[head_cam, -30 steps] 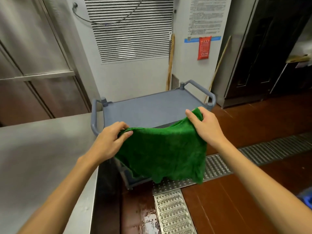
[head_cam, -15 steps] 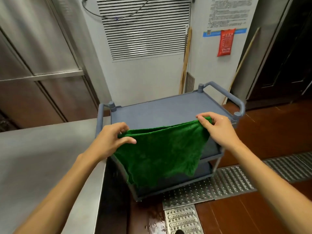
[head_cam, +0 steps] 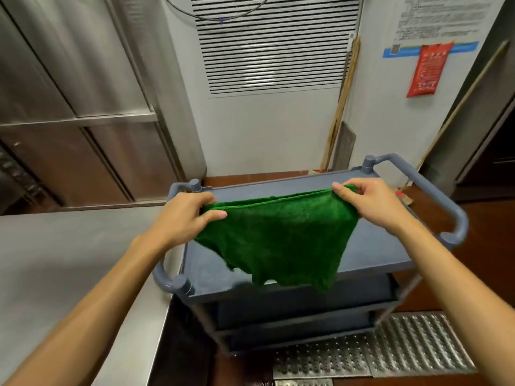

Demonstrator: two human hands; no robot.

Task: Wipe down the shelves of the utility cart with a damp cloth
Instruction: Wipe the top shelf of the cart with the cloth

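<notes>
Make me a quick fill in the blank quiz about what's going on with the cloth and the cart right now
1. Both hands, left and right, hold the cloth, whose colour is ____.
2. The cloth hangs over the cart's ____ shelf.
3. The floor grate is made of ____.

Answers: green; top; metal

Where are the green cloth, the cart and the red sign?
green cloth [head_cam: 281,235]: head view, middle of the hanging fabric.
cart [head_cam: 370,246]: head view, bare top shelf.
red sign [head_cam: 425,69]: head view, centre.
</notes>
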